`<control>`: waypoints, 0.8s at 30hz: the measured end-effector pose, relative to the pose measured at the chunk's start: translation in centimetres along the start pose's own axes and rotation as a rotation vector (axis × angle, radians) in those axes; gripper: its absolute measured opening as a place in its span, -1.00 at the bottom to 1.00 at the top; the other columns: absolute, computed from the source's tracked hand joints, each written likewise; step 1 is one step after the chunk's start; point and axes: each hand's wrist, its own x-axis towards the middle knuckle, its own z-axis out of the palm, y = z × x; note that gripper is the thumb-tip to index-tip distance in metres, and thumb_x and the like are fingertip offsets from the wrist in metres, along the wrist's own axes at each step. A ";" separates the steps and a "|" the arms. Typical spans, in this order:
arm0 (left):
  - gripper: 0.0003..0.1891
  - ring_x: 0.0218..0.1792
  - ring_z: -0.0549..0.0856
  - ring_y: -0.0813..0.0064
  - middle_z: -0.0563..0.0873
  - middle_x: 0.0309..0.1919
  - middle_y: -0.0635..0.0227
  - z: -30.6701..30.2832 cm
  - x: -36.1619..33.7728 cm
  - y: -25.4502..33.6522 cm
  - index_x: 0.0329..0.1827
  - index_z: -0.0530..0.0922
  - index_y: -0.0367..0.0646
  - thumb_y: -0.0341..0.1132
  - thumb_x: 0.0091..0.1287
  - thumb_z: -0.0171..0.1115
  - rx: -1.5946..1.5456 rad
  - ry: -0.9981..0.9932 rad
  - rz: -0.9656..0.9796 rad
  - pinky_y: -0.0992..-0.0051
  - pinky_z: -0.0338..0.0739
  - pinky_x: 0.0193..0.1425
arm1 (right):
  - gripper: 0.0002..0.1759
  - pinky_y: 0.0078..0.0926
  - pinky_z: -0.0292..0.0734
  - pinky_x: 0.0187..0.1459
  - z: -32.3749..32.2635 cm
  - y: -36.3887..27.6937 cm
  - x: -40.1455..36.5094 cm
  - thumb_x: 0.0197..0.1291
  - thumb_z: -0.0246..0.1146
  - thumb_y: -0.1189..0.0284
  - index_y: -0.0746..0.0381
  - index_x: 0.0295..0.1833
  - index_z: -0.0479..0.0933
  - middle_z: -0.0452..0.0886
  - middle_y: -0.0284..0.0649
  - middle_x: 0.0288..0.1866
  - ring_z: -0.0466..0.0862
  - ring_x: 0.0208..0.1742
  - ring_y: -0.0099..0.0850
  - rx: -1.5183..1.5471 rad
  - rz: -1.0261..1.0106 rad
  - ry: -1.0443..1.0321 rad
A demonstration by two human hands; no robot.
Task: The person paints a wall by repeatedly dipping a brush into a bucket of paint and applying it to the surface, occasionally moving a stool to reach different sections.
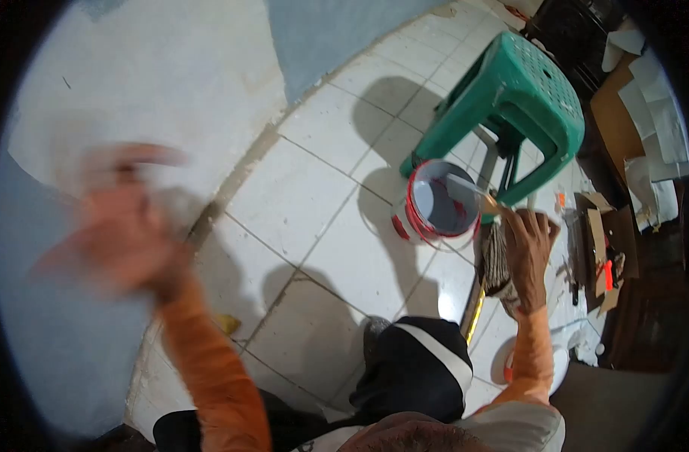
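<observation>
In the head view, my right hand [527, 248] is closed around the handle of a paintbrush [471, 188]. The brush reaches over the mouth of a white and red bucket [406, 218], its pale end angled inward. Greyish-white paint [457, 215] shows inside the bucket. Off to the left, my left hand [126, 233] is smeared by motion in front of the wall. Its fingers look spread apart, and nothing shows in them.
A green plastic stool [503, 98] stands just behind the bucket. The wall [186, 68] has white and blue-grey patches. White tiles [284, 196] cover the floor. Folded striped cloth [496, 260] lies by my right hand; an open cardboard box [615, 233] sits at right.
</observation>
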 end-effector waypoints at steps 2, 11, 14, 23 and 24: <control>-0.45 0.50 0.49 0.12 0.45 0.56 0.06 -2.4 -2.5 -0.2 0.59 0.40 -0.17 -0.34 0.56 0.18 -0.049 -0.083 -0.025 0.19 0.34 0.64 | -0.57 -0.13 0.33 0.30 -0.8 -0.5 1.0 0.24 0.39 0.51 -0.04 0.22 0.69 0.67 -0.39 0.00 0.61 0.17 -0.33 -0.038 -0.102 0.038; -0.44 0.41 0.56 0.09 0.51 0.48 0.03 -46.5 -24.5 -33.6 0.59 0.40 -0.15 -0.22 0.56 0.19 -0.336 -0.413 -0.044 0.18 0.40 0.58 | -0.69 -0.27 0.37 0.12 5.3 -1.3 3.5 0.25 0.29 0.39 -0.07 0.07 0.78 0.59 -0.37 -0.13 0.54 0.06 -0.34 -0.053 -0.354 -0.015; -0.43 0.37 0.58 0.08 0.53 0.45 0.02 -42.5 -25.1 -29.3 0.59 0.40 -0.15 -0.17 0.57 0.19 -0.456 -0.522 -0.028 0.18 0.42 0.56 | -0.74 -0.29 0.38 0.15 7.0 -1.4 4.5 0.23 0.30 0.36 -0.12 -0.05 0.83 0.63 -0.38 -0.11 0.53 0.10 -0.35 -0.043 -0.404 -0.041; -0.38 0.26 0.66 0.04 0.60 0.35 -0.01 -37.7 -14.9 -19.0 0.59 0.40 -0.13 -0.03 0.57 0.20 -0.735 -1.007 0.105 0.17 0.49 0.48 | -0.85 -0.28 0.37 0.23 14.8 -1.8 6.1 0.19 0.30 0.36 -0.03 -0.38 0.76 0.73 -0.34 -0.11 0.59 0.19 -0.35 -0.112 -0.499 -0.164; -0.38 0.25 0.67 0.04 0.61 0.34 -0.01 -37.3 -14.2 -18.5 0.59 0.40 -0.13 -0.01 0.57 0.20 -0.752 -1.047 0.116 0.17 0.50 0.47 | -0.87 -0.27 0.38 0.23 15.0 -1.6 6.1 0.19 0.30 0.36 -0.02 -0.37 0.75 0.73 -0.34 -0.10 0.59 0.18 -0.34 -0.097 -0.506 -0.148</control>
